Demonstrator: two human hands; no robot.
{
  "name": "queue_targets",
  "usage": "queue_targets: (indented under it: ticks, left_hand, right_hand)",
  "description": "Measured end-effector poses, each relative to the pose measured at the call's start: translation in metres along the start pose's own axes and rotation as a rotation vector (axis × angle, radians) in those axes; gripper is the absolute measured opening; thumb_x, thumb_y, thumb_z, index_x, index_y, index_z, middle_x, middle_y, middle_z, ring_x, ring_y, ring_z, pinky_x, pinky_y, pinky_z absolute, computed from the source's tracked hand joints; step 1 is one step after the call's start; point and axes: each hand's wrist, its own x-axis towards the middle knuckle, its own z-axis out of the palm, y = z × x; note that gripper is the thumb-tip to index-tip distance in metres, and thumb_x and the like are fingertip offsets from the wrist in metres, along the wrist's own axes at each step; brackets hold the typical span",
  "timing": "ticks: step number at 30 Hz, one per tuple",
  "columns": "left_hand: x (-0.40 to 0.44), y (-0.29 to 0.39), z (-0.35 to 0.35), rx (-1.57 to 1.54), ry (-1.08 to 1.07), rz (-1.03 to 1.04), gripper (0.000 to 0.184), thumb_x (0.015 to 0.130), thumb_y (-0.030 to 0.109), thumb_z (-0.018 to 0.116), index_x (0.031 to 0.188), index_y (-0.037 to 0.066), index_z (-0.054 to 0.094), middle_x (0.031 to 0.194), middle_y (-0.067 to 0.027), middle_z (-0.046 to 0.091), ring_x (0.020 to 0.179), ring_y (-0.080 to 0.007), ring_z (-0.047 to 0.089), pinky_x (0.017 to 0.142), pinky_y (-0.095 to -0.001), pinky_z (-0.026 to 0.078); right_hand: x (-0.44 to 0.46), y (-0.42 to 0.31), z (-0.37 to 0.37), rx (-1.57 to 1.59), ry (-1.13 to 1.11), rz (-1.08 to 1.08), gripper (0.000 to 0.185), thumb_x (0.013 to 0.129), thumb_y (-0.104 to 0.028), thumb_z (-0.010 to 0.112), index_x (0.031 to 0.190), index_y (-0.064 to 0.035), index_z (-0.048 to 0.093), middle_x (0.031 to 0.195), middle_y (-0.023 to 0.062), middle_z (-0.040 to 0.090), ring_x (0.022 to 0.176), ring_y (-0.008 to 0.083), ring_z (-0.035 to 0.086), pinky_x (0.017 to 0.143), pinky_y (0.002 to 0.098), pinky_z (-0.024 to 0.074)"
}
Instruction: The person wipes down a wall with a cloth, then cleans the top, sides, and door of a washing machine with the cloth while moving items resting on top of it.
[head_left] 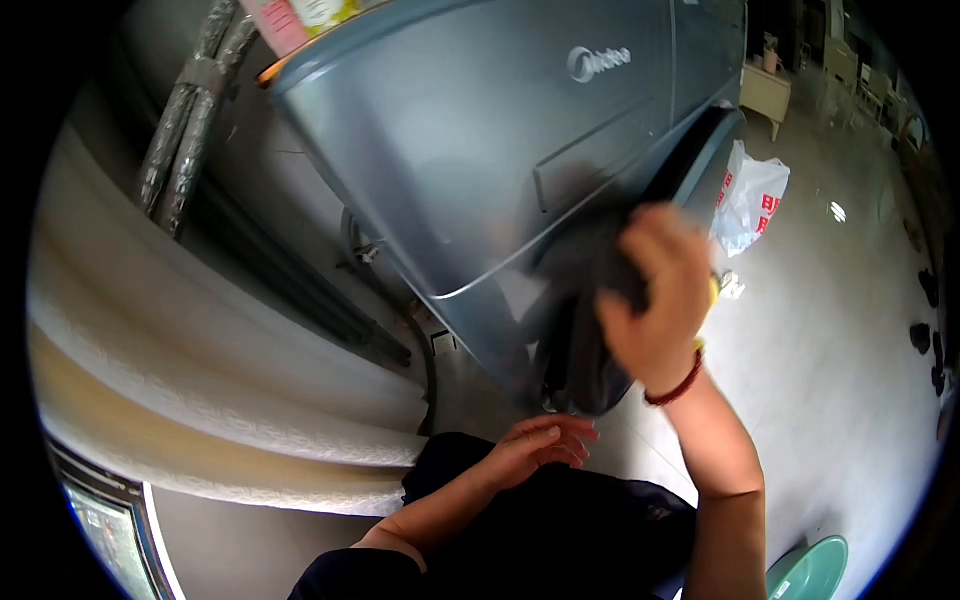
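Note:
A grey-blue Midea washing machine (440, 150) stands tilted in the view in front of me. At its front, my right hand (662, 300), with a dark red bracelet on the wrist, is closed on a dark cloth (600, 375). Motion smears both hand and cloth, and the cloth's kind cannot be made out. Part of the machine's front opening is hidden behind them. Just below the cloth, my left hand (540, 442) is apart from it, fingers loosely spread and holding nothing.
Cream curtains (220, 390) hang at the left beside foil-wrapped pipes (190, 120). A white plastic bag (750, 200) with red print lies on the floor to the right. A green basin (815, 570) sits at the lower right. Packages (290, 22) rest on the machine.

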Motion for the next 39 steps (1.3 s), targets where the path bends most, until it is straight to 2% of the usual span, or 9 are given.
queue_targets:
  ticks: [2,4,13,21,27,31,32,35,39]
  left_hand:
    - [-0.007,0.009,0.004,0.016,-0.049,0.058,0.040,0.101,0.028,0.053,0.126,-0.003,0.058,0.119,-0.0184,0.065,0.104,-0.0271,0.065,0.092,-0.0404,0.053]
    - [-0.013,0.021,0.008,0.058,-0.084,0.125,0.039,0.101,0.025,0.053,0.126,-0.003,0.059,0.120,-0.0183,0.065,0.104,-0.0270,0.065,0.091,-0.0405,0.053]
    - [-0.040,0.071,0.005,0.083,0.001,0.508,0.036,0.098,0.019,0.055,0.119,-0.010,0.060,0.109,-0.0224,0.068,0.097,-0.0282,0.068,0.086,-0.0395,0.054]
    - [-0.034,0.118,0.036,0.340,0.094,1.087,0.033,0.090,0.003,0.051,0.119,-0.011,0.056,0.114,-0.0230,0.058,0.090,-0.0278,0.065,0.082,-0.0383,0.054]
    - [-0.041,0.113,0.048,0.657,0.407,1.204,0.029,0.095,0.008,0.053,0.118,-0.009,0.053,0.113,-0.0198,0.053,0.082,-0.0262,0.065,0.078,-0.0367,0.057]
    - [-0.031,0.095,0.061,0.464,0.349,1.151,0.046,0.085,-0.015,0.049,0.130,-0.010,0.046,0.127,-0.0188,0.043,0.115,-0.0258,0.056,0.095,-0.0357,0.050]
    - [-0.030,0.092,0.063,0.528,0.309,1.192,0.053,0.086,-0.008,0.051,0.138,-0.009,0.039,0.132,-0.0188,0.039,0.131,-0.0285,0.044,0.104,-0.0380,0.044]
    - [-0.021,0.089,0.082,0.625,0.326,1.336,0.061,0.085,0.002,0.054,0.142,-0.009,0.034,0.137,-0.0224,0.038,0.134,-0.0335,0.040,0.111,-0.0431,0.034]
    - [-0.005,0.104,0.095,1.063,0.564,1.213,0.080,0.084,0.017,0.056,0.148,-0.013,0.020,0.153,-0.0346,0.020,0.143,-0.0516,0.018,0.116,-0.0573,0.013]
  right_hand:
    - [0.033,0.002,0.009,0.112,0.328,0.040,0.033,0.065,-0.017,0.074,0.095,-0.0042,0.067,0.105,0.0097,0.062,0.094,0.0297,0.058,0.082,0.0384,0.0466]
    - [0.064,-0.019,-0.006,0.118,0.311,-0.084,0.037,0.066,-0.010,0.075,0.101,-0.0031,0.066,0.111,0.0130,0.060,0.099,0.0306,0.058,0.088,0.0390,0.0451]
    - [0.001,-0.074,0.030,-0.172,-0.068,-0.582,0.017,0.078,-0.019,0.066,0.092,-0.0246,0.075,0.117,-0.0110,0.064,0.099,0.0127,0.054,0.089,0.0273,0.0432]
    - [0.105,-0.087,0.021,-0.103,0.020,-0.465,0.044,0.055,-0.030,0.074,0.097,-0.0188,0.076,0.121,-0.0009,0.065,0.105,0.0198,0.058,0.084,0.0351,0.0472]
    - [0.005,-0.083,0.030,-0.078,-0.504,-0.574,0.038,0.071,-0.020,0.069,0.106,-0.0033,0.069,0.123,0.0044,0.064,0.114,0.0210,0.056,0.091,0.0309,0.0483]
    - [0.009,-0.082,0.015,0.111,-0.610,-0.543,0.032,0.072,-0.015,0.067,0.100,0.0000,0.070,0.118,0.0056,0.067,0.123,0.0215,0.054,0.097,0.0315,0.0482]
    - [0.016,-0.081,0.013,0.143,-0.555,-0.602,0.031,0.068,-0.007,0.064,0.097,0.0038,0.070,0.113,0.0091,0.068,0.124,0.0251,0.054,0.098,0.0366,0.0489]
    - [0.037,-0.082,-0.009,0.383,-0.633,-0.477,0.050,0.064,0.002,0.062,0.114,0.0045,0.066,0.134,0.0158,0.057,0.129,0.0318,0.050,0.100,0.0343,0.0478]
    - [0.074,-0.084,-0.039,0.552,-0.577,-0.252,0.047,0.067,0.006,0.051,0.112,0.0102,0.065,0.133,0.0266,0.054,0.124,0.0371,0.055,0.102,0.0431,0.0466]
